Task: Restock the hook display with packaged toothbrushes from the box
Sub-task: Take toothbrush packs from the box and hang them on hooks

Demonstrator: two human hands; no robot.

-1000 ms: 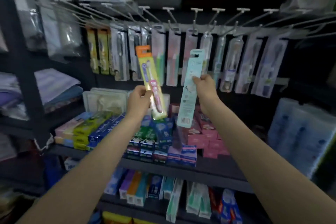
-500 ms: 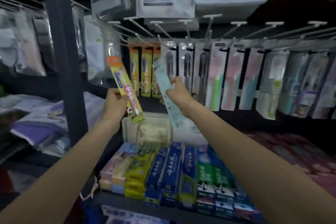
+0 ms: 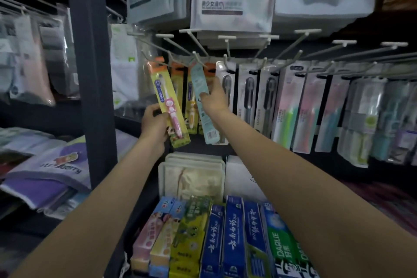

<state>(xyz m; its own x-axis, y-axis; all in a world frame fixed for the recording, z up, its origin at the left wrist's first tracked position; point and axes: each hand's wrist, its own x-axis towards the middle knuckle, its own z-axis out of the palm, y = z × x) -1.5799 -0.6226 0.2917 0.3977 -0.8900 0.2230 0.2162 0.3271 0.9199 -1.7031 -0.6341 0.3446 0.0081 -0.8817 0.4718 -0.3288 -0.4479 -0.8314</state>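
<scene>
Left hand (image 3: 155, 125) grips yellow pack (image 3: 169, 106), tilted; right hand (image 3: 214, 99) teal pack (image 3: 203, 106), seemingly near-upright.

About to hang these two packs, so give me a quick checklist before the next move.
1. Left hand grips yellow toothbrush pack: ok.
2. Right hand grips teal toothbrush pack: ok.
3. Teal pack's top reaches a hook tip: ok.
4. Its hang hole is threaded on the hook: cannot tell.
5. Yellow pack is on a hook: not ok, top sits beside one.
6. Matching orange-topped packs hang behind: ok.
</scene>
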